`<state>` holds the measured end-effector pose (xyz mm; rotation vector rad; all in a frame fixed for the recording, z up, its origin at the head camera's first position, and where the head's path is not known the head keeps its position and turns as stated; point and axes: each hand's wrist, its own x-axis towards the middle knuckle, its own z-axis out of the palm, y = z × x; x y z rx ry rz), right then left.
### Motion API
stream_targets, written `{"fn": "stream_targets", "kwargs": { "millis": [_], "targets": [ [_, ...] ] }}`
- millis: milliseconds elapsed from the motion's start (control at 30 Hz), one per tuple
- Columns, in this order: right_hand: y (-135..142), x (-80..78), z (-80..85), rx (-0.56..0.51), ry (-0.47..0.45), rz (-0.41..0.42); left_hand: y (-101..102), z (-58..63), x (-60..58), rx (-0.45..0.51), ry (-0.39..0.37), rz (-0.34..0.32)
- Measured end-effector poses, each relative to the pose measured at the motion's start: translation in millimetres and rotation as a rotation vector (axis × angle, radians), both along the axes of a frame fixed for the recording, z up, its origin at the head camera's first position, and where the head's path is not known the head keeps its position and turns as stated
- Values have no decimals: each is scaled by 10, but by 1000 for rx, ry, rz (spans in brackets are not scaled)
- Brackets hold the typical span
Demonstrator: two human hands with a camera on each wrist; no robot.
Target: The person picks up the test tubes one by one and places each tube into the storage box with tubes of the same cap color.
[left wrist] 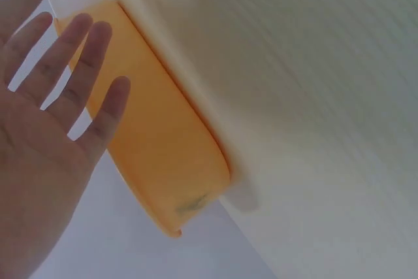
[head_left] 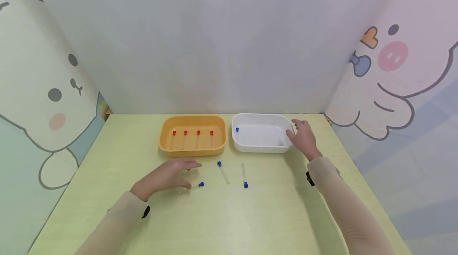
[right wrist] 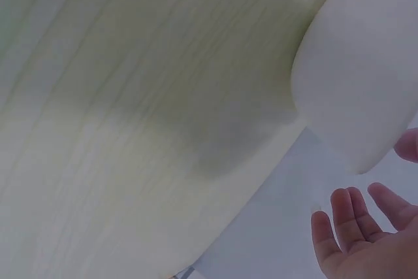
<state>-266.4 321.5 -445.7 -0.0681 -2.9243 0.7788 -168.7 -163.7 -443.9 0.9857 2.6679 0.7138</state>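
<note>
My left hand [head_left: 168, 177] hovers over the table in front of the orange tray [head_left: 193, 153], fingers extended and spread in the left wrist view. Its thumb is close by a blue-capped clear tube [head_left: 201, 184], part of which the hand overlaps in the head view. My right hand [head_left: 303, 140] is at the right end of the white tray [head_left: 262, 149], fingers loosely bent and apart, nothing in them. Two more blue-capped tubes lie on the table: one slanted [head_left: 224, 173], the other nearly straight with its cap [head_left: 245, 185] toward me.
Several red-capped tubes [head_left: 185, 132] lie in a row inside the orange tray. In the white tray, a blue cap [head_left: 237, 130] shows at the left end. Both trays stand side by side at the back of the pale table [head_left: 229, 223], before a grey curtain [head_left: 229, 48].
</note>
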Motion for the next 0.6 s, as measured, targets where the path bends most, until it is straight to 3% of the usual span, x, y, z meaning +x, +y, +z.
{"fn": "stream_targets", "kwargs": {
  "millis": [367,600],
  "targets": [
    [55,-40,-149,-23,-66,-11,15,-124,49,0,-103,-32],
    [50,-64,-206,-44,-89,-27,40,-213,70,-6,-95,-82]
  ]
}}
